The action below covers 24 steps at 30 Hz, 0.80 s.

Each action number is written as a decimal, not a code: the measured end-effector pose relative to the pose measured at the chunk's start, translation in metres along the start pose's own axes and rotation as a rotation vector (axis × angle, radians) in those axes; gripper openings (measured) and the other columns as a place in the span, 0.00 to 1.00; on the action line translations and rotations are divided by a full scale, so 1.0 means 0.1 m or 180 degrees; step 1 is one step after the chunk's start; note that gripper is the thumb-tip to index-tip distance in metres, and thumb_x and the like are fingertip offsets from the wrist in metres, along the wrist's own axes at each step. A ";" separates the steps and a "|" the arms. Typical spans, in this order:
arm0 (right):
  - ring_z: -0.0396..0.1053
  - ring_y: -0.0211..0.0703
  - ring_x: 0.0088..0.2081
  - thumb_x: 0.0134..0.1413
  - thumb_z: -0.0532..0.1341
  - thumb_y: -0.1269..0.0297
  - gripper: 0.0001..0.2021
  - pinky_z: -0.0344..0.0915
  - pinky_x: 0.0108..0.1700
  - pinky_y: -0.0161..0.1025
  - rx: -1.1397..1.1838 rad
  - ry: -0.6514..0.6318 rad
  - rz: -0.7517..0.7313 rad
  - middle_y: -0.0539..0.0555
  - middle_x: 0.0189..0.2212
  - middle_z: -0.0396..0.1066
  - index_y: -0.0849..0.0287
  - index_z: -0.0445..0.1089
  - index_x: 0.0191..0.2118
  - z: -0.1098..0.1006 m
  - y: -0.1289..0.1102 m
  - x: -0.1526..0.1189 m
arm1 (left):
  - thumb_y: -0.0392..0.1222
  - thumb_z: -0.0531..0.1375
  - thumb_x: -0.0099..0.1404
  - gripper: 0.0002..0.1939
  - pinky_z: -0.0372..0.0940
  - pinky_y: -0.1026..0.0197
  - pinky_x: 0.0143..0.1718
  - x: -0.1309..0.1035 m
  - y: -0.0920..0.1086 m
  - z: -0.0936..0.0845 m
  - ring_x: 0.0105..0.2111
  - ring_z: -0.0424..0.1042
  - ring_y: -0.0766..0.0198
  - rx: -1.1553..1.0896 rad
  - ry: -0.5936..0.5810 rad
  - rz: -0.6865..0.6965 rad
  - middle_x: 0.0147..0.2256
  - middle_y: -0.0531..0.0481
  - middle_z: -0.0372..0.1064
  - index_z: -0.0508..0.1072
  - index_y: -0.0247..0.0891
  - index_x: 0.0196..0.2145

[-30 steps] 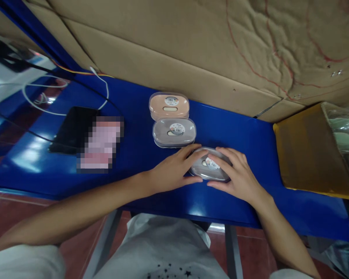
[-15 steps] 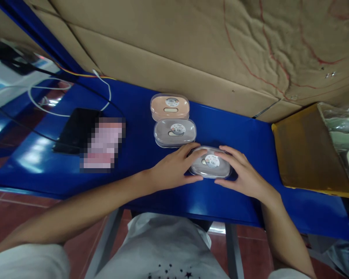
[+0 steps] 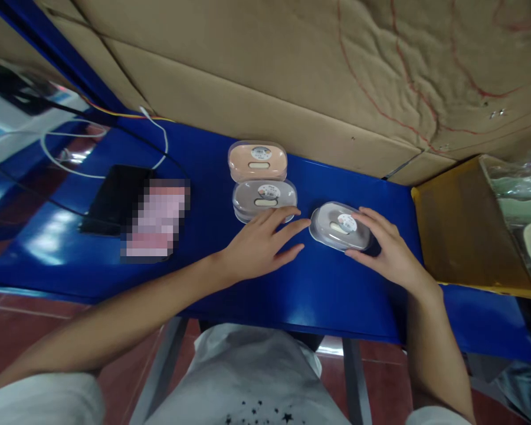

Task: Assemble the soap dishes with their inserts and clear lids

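At its right end, a grey soap box [image 3: 330, 219] with a clear lid and a round label is gripped between the thumb and fingers of my right hand [image 3: 393, 254]. The box sits at a slant, low over or on the blue table. My left hand [image 3: 259, 245] is open and holds nothing, its fingers spread and pointing towards that box with a small gap. Just beyond the left fingers stands a second grey soap box [image 3: 249, 198], its near edge partly covered by them. Behind it is a peach soap box [image 3: 239, 162], also lidded and labelled.
On the left of the blue table [image 3: 203, 153] lie a black device [image 3: 115, 198] and a blurred-out pink item [image 3: 157, 221], with cables around. A cardboard box [image 3: 460, 230] holding plastic-wrapped pieces stands on the right. Cardboard sheeting [image 3: 248, 71] lines the back.
My right hand has moved the grey soap box to the right and away from me. My left hand has let go of it and shifted slightly left.
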State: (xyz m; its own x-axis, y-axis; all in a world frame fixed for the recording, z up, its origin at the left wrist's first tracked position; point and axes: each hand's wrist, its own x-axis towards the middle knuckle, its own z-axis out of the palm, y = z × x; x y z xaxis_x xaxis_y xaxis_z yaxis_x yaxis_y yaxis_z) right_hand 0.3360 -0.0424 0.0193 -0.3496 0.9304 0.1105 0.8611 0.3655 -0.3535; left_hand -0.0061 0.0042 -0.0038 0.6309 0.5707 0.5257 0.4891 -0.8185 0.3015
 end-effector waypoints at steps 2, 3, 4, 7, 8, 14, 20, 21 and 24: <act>0.61 0.69 0.73 0.68 0.66 0.46 0.35 0.60 0.69 0.69 -0.0157 0.0221 -0.0010 0.64 0.74 0.60 0.44 0.58 0.75 0.01 0.05 0.01 | 0.43 0.61 0.78 0.19 0.74 0.46 0.56 0.02 -0.01 -0.03 0.55 0.77 0.49 0.0091 0.0113 0.0022 0.58 0.36 0.73 0.70 0.38 0.62; 0.61 0.69 0.73 0.69 0.65 0.46 0.33 0.60 0.69 0.69 -0.0246 0.0352 -0.0022 0.64 0.74 0.61 0.44 0.60 0.74 0.02 0.07 0.01 | 0.43 0.61 0.78 0.18 0.74 0.46 0.56 0.02 -0.02 -0.04 0.55 0.77 0.49 0.0141 0.0156 0.0015 0.58 0.36 0.73 0.71 0.38 0.62; 0.62 0.69 0.72 0.70 0.64 0.48 0.31 0.60 0.69 0.68 -0.0348 0.0487 -0.0030 0.64 0.73 0.61 0.44 0.61 0.73 0.03 0.08 0.02 | 0.42 0.61 0.78 0.18 0.73 0.46 0.56 0.03 -0.03 -0.06 0.55 0.76 0.48 0.0205 0.0190 -0.0002 0.58 0.36 0.73 0.71 0.38 0.62; 0.65 0.69 0.70 0.71 0.63 0.51 0.26 0.61 0.67 0.66 -0.0635 0.0833 -0.0018 0.64 0.72 0.64 0.45 0.66 0.70 0.07 0.13 0.05 | 0.42 0.61 0.78 0.17 0.70 0.45 0.56 0.05 -0.06 -0.09 0.58 0.75 0.46 0.0446 0.0248 -0.0094 0.59 0.36 0.73 0.72 0.40 0.62; 0.66 0.69 0.69 0.71 0.63 0.52 0.25 0.62 0.66 0.65 -0.0699 0.0919 -0.0007 0.64 0.71 0.64 0.46 0.67 0.69 0.09 0.14 0.06 | 0.42 0.61 0.77 0.18 0.69 0.44 0.56 0.06 -0.07 -0.10 0.58 0.74 0.45 0.0523 0.0259 -0.0145 0.59 0.36 0.72 0.73 0.40 0.62; 0.69 0.65 0.65 0.71 0.63 0.53 0.22 0.64 0.62 0.60 -0.0772 0.1084 0.0038 0.63 0.67 0.69 0.48 0.70 0.66 0.19 0.18 0.11 | 0.43 0.60 0.77 0.20 0.60 0.34 0.65 0.08 -0.12 -0.09 0.66 0.66 0.37 0.0775 0.0107 -0.0628 0.68 0.32 0.64 0.72 0.39 0.64; 0.69 0.65 0.63 0.71 0.63 0.51 0.23 0.64 0.60 0.60 -0.0845 0.1162 0.0185 0.62 0.65 0.71 0.50 0.70 0.66 0.24 0.22 0.17 | 0.46 0.60 0.77 0.21 0.56 0.29 0.68 0.07 -0.19 -0.05 0.70 0.62 0.34 0.0759 -0.0055 -0.0726 0.70 0.28 0.62 0.72 0.37 0.63; 0.69 0.66 0.63 0.71 0.62 0.51 0.23 0.65 0.60 0.60 -0.0876 0.1172 0.0223 0.63 0.65 0.71 0.50 0.69 0.66 0.24 0.23 0.18 | 0.47 0.60 0.77 0.21 0.56 0.29 0.68 0.07 -0.20 -0.05 0.69 0.64 0.35 0.0745 -0.0070 -0.0712 0.69 0.28 0.63 0.72 0.37 0.63; 0.70 0.68 0.62 0.71 0.62 0.51 0.24 0.65 0.59 0.62 -0.1029 0.1241 0.0334 0.65 0.65 0.71 0.52 0.69 0.67 0.22 0.21 0.21 | 0.49 0.60 0.78 0.22 0.58 0.31 0.67 0.06 -0.21 -0.05 0.65 0.68 0.36 0.0739 -0.0163 -0.0575 0.66 0.30 0.67 0.72 0.37 0.64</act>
State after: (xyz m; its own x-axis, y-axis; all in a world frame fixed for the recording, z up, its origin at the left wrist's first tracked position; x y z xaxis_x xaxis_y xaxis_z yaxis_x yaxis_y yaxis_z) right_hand 0.3386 -0.0159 -0.0059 -0.1447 0.8814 0.4497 0.9757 0.2025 -0.0830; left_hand -0.0154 0.0249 -0.0030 0.5479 0.7131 0.4375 0.7171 -0.6696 0.1934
